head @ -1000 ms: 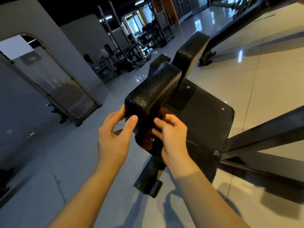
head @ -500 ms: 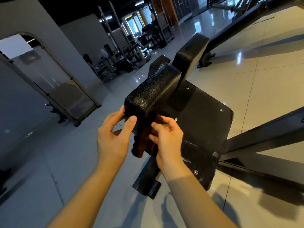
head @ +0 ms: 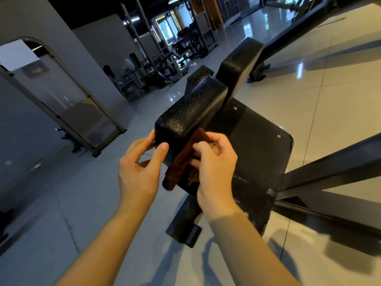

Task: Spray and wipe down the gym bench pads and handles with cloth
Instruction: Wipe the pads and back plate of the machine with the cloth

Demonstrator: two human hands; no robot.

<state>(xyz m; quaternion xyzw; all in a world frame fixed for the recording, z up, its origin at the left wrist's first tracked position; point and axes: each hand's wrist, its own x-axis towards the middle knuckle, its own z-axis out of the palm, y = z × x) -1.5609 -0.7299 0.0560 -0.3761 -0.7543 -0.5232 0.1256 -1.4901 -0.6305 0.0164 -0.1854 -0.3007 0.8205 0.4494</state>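
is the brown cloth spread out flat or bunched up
Bunched up: the cloth hangs in crumpled folds, gripped by the right hand against the near end of the pad.

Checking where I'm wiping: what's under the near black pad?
A brown cloth, gripped by the right hand, hangs from beneath the pad; the left hand holds the pad's near end. The pad's underside is hidden.

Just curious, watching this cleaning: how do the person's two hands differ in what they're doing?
The left hand grips the black pad bare, at its near left corner; the right hand pinches a brown cloth. The left hand touches the pad directly; the right hand holds the cloth against its lower right side. Both are at the same pad.
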